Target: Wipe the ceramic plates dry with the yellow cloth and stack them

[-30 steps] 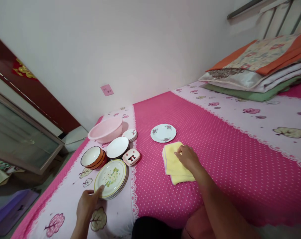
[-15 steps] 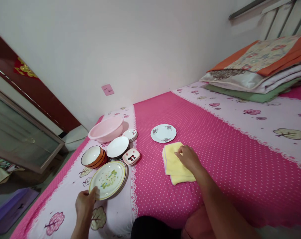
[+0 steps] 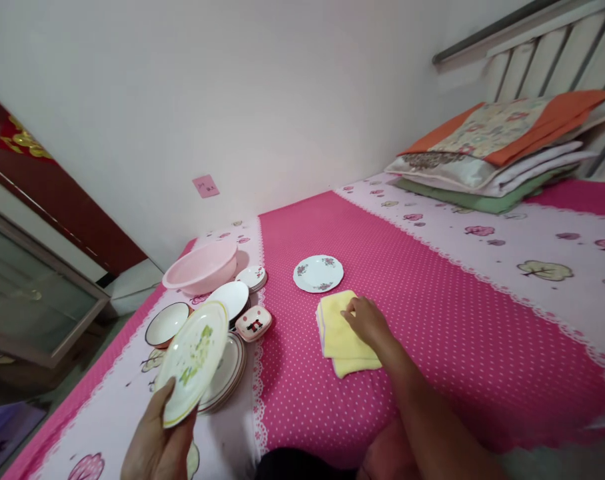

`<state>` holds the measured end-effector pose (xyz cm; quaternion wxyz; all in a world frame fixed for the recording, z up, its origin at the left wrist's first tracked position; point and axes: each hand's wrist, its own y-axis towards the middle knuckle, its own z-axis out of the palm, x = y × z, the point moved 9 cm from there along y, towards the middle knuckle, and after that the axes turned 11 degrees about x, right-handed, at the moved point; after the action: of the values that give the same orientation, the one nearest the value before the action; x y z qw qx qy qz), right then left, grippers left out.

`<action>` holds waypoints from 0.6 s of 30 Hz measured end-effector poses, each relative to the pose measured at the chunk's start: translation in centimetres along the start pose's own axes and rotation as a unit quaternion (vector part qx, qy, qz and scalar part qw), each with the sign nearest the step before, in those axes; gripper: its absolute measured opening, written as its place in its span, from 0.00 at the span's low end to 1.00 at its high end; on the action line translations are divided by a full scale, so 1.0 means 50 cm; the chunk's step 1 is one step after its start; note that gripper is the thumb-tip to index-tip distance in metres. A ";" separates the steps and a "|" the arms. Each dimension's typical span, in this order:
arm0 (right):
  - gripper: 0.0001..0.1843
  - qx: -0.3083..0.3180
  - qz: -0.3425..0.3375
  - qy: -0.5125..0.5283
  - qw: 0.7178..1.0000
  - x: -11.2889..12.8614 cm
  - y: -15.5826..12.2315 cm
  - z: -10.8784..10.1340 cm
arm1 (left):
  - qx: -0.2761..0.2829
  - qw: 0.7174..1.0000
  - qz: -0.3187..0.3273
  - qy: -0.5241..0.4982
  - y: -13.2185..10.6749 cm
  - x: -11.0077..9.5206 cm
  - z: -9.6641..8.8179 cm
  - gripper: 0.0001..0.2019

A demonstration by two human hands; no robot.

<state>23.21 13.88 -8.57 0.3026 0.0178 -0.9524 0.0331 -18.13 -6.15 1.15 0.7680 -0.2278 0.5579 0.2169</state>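
Left hand (image 3: 158, 437) grasps one raised plate (image 3: 195, 363), stacked plates (image 3: 228, 373) left beyond its fingers (image 3: 161, 399); right hand (image 3: 368, 325) touches yellow cloth (image 3: 342, 339), grip unclear, flowered plate (image 3: 318, 274) beyond.

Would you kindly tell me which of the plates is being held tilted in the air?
The yellow-rimmed plate with a green print, held at its edge by the left hand; the flowered white plate and stacked plates rest flat.
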 end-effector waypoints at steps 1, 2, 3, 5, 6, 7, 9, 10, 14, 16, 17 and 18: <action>0.09 -0.002 -0.001 -0.001 1.000 0.000 -0.001 -0.001 | 0.025 0.998 -0.031 -0.055 0.001 0.008 0.040 0.15; 0.09 -0.004 -0.002 -0.002 1.000 0.000 -0.002 -0.001 | 0.043 0.994 -0.051 -0.083 0.005 0.010 0.078 0.18; 0.09 -0.005 -0.005 -0.003 1.000 0.001 -0.003 -0.001 | 0.057 0.990 -0.067 -0.105 0.010 0.009 0.115 0.21; 0.08 -0.009 -0.008 -0.005 1.000 0.001 -0.004 -0.001 | 0.089 0.980 -0.091 -0.154 0.024 0.007 0.192 0.24; 0.08 -0.011 -0.008 -0.006 1.000 0.000 -0.003 -0.001 | 0.112 0.968 -0.102 -0.201 0.030 0.006 0.233 0.25; 0.07 -0.012 -0.007 -0.007 1.000 -0.001 -0.003 0.000 | 0.138 0.953 -0.112 -0.247 0.035 0.005 0.274 0.26; 0.07 -0.014 -0.006 -0.010 1.000 -0.002 0.000 0.002 | 0.168 0.923 -0.137 -0.318 0.042 0.010 0.342 0.29; 0.07 -0.014 -0.006 -0.013 1.000 -0.002 0.001 0.003 | 0.174 0.912 -0.151 -0.341 0.046 0.017 0.368 0.30; 0.06 -0.014 -0.004 -0.023 1.000 -0.002 0.006 0.006 | 0.159 0.894 -0.192 -0.371 0.065 0.064 0.425 0.35; 0.06 -0.012 -0.003 -0.028 1.000 -0.002 0.008 0.005 | 0.156 0.890 -0.201 -0.378 0.078 0.090 0.435 0.37; 0.06 -0.009 -0.003 -0.030 0.999 -0.002 0.009 0.005 | 0.155 0.888 -0.204 -0.382 0.085 0.103 0.438 0.38; 0.06 -0.007 -0.003 -0.033 0.999 -0.002 0.010 0.005 | 0.151 0.887 -0.206 -0.384 0.092 0.115 0.437 0.38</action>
<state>23.11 14.34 -8.85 0.2713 0.0202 -0.9620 0.0252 -2.63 10.96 1.13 0.9747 -0.1173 0.1863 0.0376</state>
